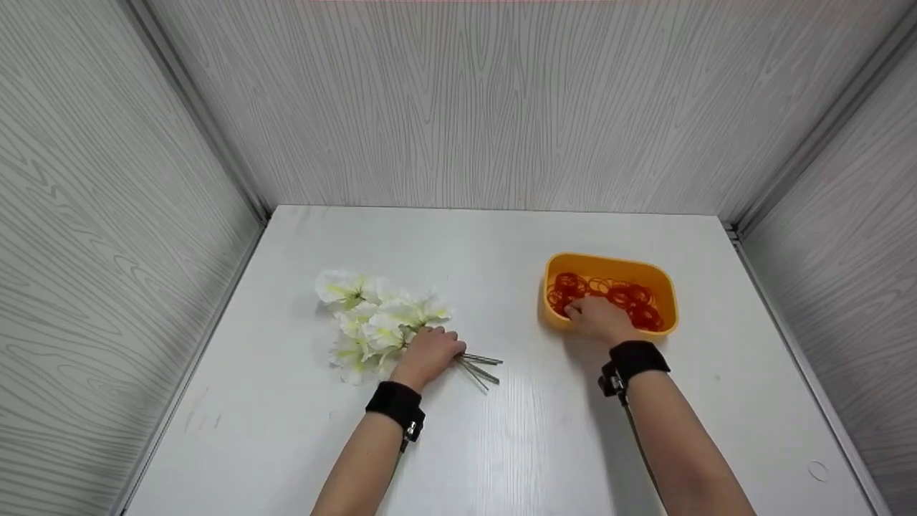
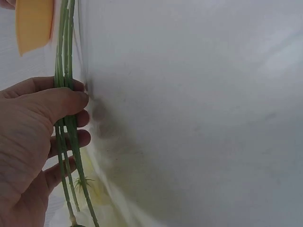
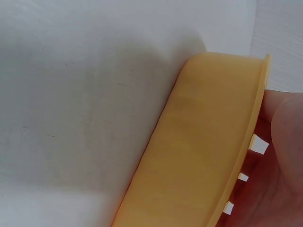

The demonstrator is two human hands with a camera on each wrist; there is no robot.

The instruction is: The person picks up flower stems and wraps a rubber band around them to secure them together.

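My left hand (image 1: 430, 355) grips the green stems (image 2: 66, 42) of a bunch of white flowers (image 1: 380, 322), thumb across them in the left wrist view. The flower heads spread to the left on the table, and the stem ends poke out to the right of the hand. My right hand (image 1: 602, 319) reaches over the near rim of a yellow-orange tub (image 1: 612, 266), its fingers down among red rubber bands (image 1: 630, 295). In the right wrist view the tub's wall (image 3: 189, 137) hides the fingertips, so I cannot tell whether they hold a band.
The white tabletop (image 1: 501, 444) lies under everything, with pale wood-grain panels at the back (image 1: 487, 107), left (image 1: 93, 251) and right (image 1: 852, 215). Both wrists wear black straps with small cameras and cables. A faint ring mark (image 1: 817, 470) shows at the near right of the table.
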